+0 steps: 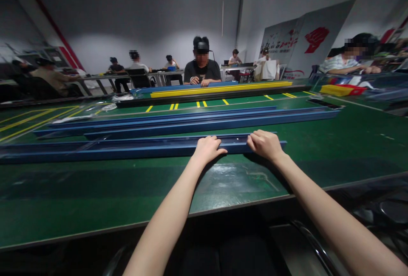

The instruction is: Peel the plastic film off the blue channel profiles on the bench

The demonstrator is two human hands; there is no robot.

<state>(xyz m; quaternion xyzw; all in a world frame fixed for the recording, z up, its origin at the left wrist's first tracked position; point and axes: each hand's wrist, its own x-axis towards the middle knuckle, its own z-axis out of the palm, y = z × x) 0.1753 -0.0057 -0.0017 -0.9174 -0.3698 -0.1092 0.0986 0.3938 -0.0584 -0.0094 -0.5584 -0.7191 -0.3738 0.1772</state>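
Observation:
A long blue U-shaped channel (153, 149) lies across the green table in front of me, running out of view at the left. My left hand (208, 149) is closed over it, fingers across the top and thumb along the near wall. Close to the channel's right end, my right hand (266, 145) is curled in a fist over it; the fingertips are partly hidden. Between my hands the channel's dark inside shows small bright glints. Just beyond lie more blue channels (216, 123), roughly parallel to it.
Farther back are a yellow channel (223, 89) and a black channel (210, 96). A dark flat device (324, 103) lies behind the blue channels. Across the green table (105, 199) sits a person (202, 70); others work around the room. Yellow and red bins (341, 90) stand at right.

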